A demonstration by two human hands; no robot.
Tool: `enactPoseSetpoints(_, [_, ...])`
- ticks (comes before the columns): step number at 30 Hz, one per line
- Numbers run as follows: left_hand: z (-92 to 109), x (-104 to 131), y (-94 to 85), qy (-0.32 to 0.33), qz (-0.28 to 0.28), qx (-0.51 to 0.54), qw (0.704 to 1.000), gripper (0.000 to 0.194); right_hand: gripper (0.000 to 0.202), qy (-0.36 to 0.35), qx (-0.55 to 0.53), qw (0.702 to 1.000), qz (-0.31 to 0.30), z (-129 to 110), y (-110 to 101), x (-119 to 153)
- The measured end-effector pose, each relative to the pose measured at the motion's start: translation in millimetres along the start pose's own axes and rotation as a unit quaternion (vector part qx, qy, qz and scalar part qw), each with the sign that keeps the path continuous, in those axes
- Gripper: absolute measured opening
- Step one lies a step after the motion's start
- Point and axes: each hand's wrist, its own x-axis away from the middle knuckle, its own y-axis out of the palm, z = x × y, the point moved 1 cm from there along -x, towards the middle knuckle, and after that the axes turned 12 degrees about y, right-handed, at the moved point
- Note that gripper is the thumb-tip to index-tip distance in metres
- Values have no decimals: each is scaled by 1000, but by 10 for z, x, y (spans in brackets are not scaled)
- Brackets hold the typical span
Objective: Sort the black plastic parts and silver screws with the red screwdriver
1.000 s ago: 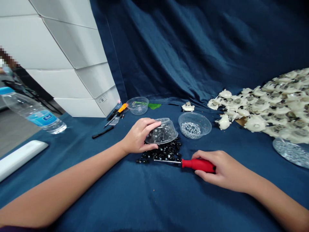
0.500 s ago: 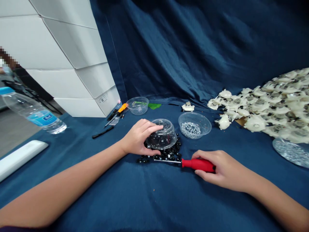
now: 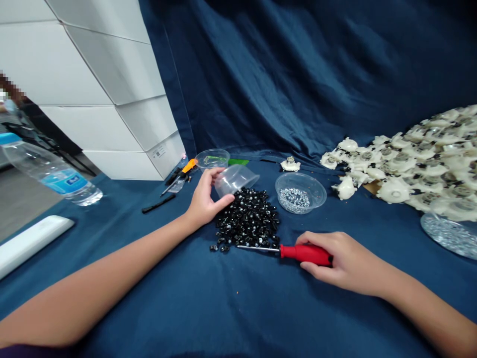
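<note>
Tilted on its side, a clear plastic bowl is held by its wall in my left hand, at the far edge of a heap of small black parts. Bits of shiny metal show among these parts. My right hand grips the red handle of a screwdriver, whose shaft points left and lies along the heap's near edge. Right of the heap stands another clear bowl, holding small silver screws.
Many cream-coloured plastic parts pile up at the right, near a bag of silver pieces. A third clear bowl and an orange-handled tool lie at the back left. White boxes and a water bottle stand left.
My left hand has lifted the upturned bowl off the black parts and tipped it backward, leaving them spread in a heap. The right hand and screwdriver have stayed in place.
</note>
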Motion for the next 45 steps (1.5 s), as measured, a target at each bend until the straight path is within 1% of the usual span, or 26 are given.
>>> enactPoseSetpoints(4, [-230, 33, 47, -93, 48, 57, 993, 53, 18, 0, 2, 1000, 2, 5, 7, 3])
enactPoseSetpoints(6, [-337, 49, 80, -136, 59, 73, 986, 49, 18, -2, 2, 1000, 3, 9, 8, 8])
enactPoseSetpoints(8, [-431, 66, 100, -174, 83, 66, 979, 51, 19, -2, 2, 1000, 3, 11, 7, 12])
enactPoseSetpoints(10, [-507, 83, 101, -208, 120, 47, 970, 57, 18, -1, 2, 1000, 3, 10, 4, 13])
enactPoseSetpoints(12, [-551, 96, 91, -232, 148, 33, 961, 64, 18, -2, 3, 1000, 1, 7, 3, 12])
enactPoseSetpoints(13, [-558, 100, 85, -236, 153, 31, 959, 66, 18, -3, 3, 1000, 2, 7, 3, 11])
enactPoseSetpoints(15, [-535, 100, 74, -225, 149, 28, 963, 69, 18, -5, 3, 1000, 2, 6, 6, 6])
enactPoseSetpoints(20, [-384, 76, 74, -131, 105, 14, 986, 69, 17, -3, 3, 1000, 4, 8, 13, -1])
enactPoseSetpoints(22, [-356, 68, 87, -109, 86, 12, 990, 70, 18, 0, 3, 1000, 4, 9, 13, 2])
enactPoseSetpoints(25, [-370, 61, 101, -123, 78, 14, 989, 70, 18, 1, 2, 1000, 1, 9, 10, 3])
enactPoseSetpoints(28, [-376, 53, 106, -164, 71, 54, 982, 65, 18, -1, 5, 1000, 3, 7, 7, 0])
enactPoseSetpoints(30, [-340, 47, 101, -172, 61, 76, 980, 61, 18, 0, 5, 1000, 3, 6, 6, -3])
enactPoseSetpoints(32, [-278, 41, 88, -146, 56, 65, 986, 57, 19, 0, 4, 1000, 4, 3, 5, -3])
enactPoseSetpoints(34, [-217, 40, 73, -100, 44, 42, 993, 57, 19, 0, 4, 1000, 6, 0, 4, -2])
enactPoseSetpoints(38, [-155, 48, 56, -33, -13, 30, 999, 70, 18, 1, 1, 1000, 1, 4, 3, 0])
enactPoseSetpoints(41, [-106, 38, 50, 11, -49, 21, 999, 87, 18, 1, 5, 1000, 2, 7, 1, 1])
enactPoseSetpoints(43, [-45, 18, 48, 29, -68, -9, 997, 97, 18, 0, 7, 1000, 4, 5, -1, 4])
enactPoseSetpoints(45, [30, -10, 44, 45, -74, -42, 995, 93, 19, 0, 6, 1000, 4, 5, -1, 7])
